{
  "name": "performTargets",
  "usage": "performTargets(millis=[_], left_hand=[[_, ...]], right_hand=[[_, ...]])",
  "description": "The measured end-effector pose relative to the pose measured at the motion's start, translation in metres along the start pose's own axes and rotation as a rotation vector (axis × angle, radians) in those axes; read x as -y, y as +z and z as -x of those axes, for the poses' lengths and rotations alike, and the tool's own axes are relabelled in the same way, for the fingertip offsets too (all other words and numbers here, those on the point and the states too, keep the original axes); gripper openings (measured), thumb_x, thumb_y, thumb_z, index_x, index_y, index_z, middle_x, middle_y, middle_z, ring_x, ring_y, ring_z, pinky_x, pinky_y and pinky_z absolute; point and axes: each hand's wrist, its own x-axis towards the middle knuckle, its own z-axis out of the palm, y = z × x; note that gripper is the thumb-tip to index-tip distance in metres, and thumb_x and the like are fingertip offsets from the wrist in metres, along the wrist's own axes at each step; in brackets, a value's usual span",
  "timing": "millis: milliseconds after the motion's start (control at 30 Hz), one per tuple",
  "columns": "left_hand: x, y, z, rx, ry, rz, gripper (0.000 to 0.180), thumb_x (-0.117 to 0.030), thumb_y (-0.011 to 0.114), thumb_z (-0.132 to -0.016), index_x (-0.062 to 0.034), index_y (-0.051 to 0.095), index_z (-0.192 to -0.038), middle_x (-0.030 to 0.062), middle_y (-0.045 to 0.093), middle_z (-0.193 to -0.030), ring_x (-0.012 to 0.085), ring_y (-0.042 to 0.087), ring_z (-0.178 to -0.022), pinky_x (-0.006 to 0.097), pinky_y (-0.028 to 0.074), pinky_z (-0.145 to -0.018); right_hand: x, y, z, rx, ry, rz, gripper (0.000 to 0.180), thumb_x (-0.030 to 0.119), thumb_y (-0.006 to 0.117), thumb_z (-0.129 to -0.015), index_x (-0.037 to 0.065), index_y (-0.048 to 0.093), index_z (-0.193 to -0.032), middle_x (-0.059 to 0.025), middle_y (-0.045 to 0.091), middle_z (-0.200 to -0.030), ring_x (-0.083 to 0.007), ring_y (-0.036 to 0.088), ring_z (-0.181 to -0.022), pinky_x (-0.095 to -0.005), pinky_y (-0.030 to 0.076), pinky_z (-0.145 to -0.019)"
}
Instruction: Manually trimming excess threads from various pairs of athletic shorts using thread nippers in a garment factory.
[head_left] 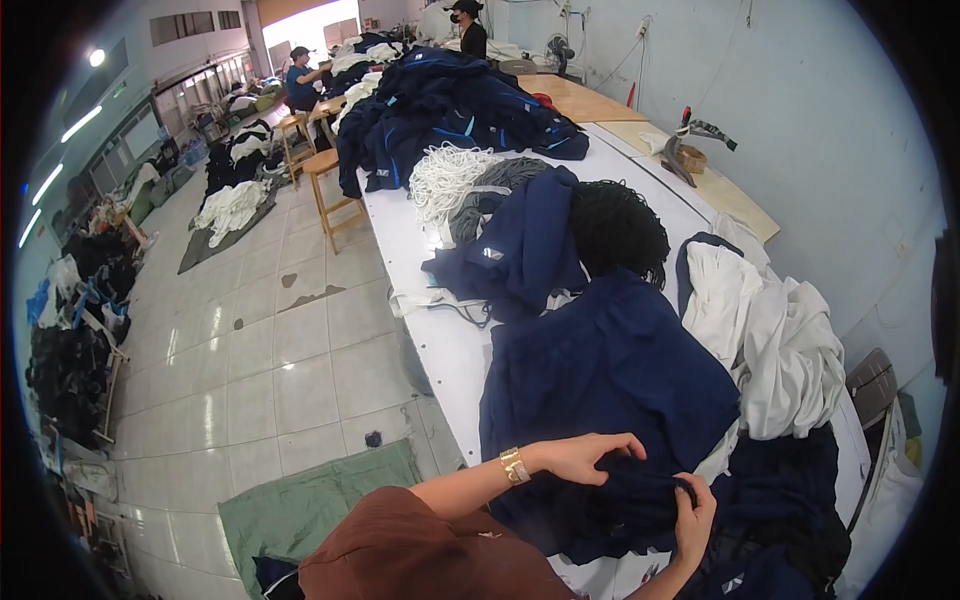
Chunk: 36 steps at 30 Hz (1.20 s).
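Observation:
A dark navy garment [610, 515] lies bunched at the near edge of the table, its band-like edge drawn up between my hands. My left hand [585, 457], with a gold bracelet at the wrist, curls thumb and fingers round a fold of it. To the right, my right hand [694, 515] pinches the band's end between thumb and bent fingers. Just beyond lie navy shorts [605, 360], spread flat and partly under the garment I hold. Another folded navy garment [520, 240] rests farther up the table.
White cord bundles [450, 185], grey cord [505, 180] and black cord [620, 230] lie beyond. White garments [790, 350] are heaped right, dark garments [780, 500] near right. A large navy pile [450, 110] covers the far table. Wooden stools [325, 185] stand left; two people work far off.

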Motion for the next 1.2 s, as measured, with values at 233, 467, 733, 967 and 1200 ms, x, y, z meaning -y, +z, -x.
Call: performTargets(millis=[233,467,733,967,1200], left_hand=[[0.005,0.021,0.008,-0.329,-0.076,-0.418,0.055,-0.005,0.06,-0.071,-0.0121,0.044,-0.124,0.0122,0.049,-0.102,0.027,0.049,-0.099,0.033,0.039,-0.09],[-0.002,0.026,-0.001,-0.418,0.064,-0.252,0.059,-0.024,0.075,-0.073,-0.0082,0.05,-0.123,0.0115,0.054,-0.113,0.0254,0.05,-0.107,0.034,0.038,-0.095],[-0.012,0.027,-0.024,-0.541,0.16,-0.961,0.047,-0.022,0.071,-0.071,-0.0186,0.059,-0.116,0.0064,0.052,-0.122,0.0326,0.036,-0.126,0.061,0.017,-0.102],[-0.007,0.028,-0.018,-0.441,0.032,-0.645,0.02,-0.015,0.062,-0.081,-0.0124,0.065,-0.1,0.006,0.061,-0.101,0.0275,0.047,-0.116,0.058,0.016,-0.103],[0.0,0.036,-0.007,-0.424,0.003,-0.582,0.025,-0.024,0.06,-0.085,-0.0072,0.061,-0.103,0.0081,0.063,-0.097,0.0237,0.055,-0.102,0.05,0.022,-0.103]], right_hand=[[0.013,0.003,0.011,-0.039,-0.045,0.1,0.013,-0.002,0.052,-0.077,-0.001,0.06,-0.088,-0.0123,0.058,-0.082,-0.0216,0.057,-0.077,-0.0271,0.043,-0.073],[0.01,0.002,0.013,-0.131,-0.103,0.057,0.025,-0.008,0.05,-0.075,-0.002,0.06,-0.097,-0.013,0.062,-0.094,-0.0252,0.06,-0.092,-0.0299,0.043,-0.085],[0.026,0.017,-0.023,-0.02,-0.056,-0.146,0.021,0.0,0.052,-0.081,-0.001,0.061,-0.101,-0.0078,0.064,-0.097,-0.0134,0.058,-0.091,-0.0239,0.043,-0.081],[0.0,0.022,-0.008,-0.037,0.121,-0.205,0.014,0.007,0.056,-0.086,0.0,0.061,-0.097,-0.0009,0.062,-0.084,-0.0068,0.054,-0.078,-0.0199,0.043,-0.071],[-0.007,0.049,0.001,-0.138,0.08,-0.122,0.017,0.015,0.06,-0.083,-0.002,0.061,-0.089,-0.0087,0.061,-0.077,-0.0164,0.056,-0.067,-0.0268,0.042,-0.06]])
